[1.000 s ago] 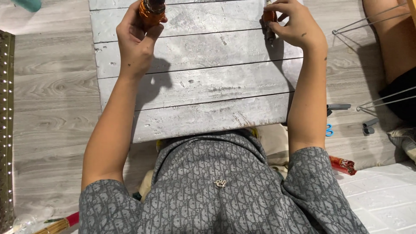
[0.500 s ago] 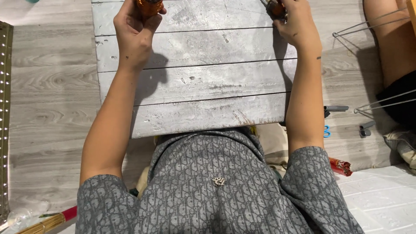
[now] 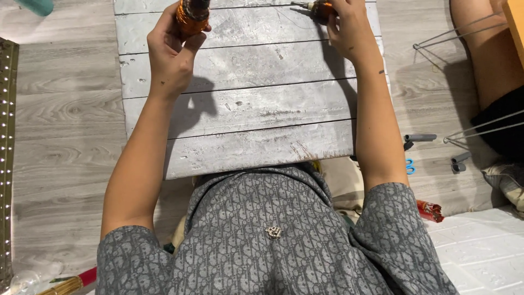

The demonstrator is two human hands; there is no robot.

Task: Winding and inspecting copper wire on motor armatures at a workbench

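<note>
The left hand [image 3: 173, 52] pinches an orange-brown spool [image 3: 192, 15] between thumb and fingertips, lifted above the far edge of the pale plank desk [image 3: 240, 109]; the spool's top is cut off by the frame. Well to its right, level with it, the right hand [image 3: 349, 33] closes around a second orange piece [image 3: 321, 10], whose thin metal tip points leftward toward the spool. Each hand is nearest its own piece; bare desk lies between them. A scissors handle [image 3: 409, 165] lies below the right forearm.

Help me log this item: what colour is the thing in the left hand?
Coppery orange with a dark top, in the head view: small object gripped by the left hand.
</note>
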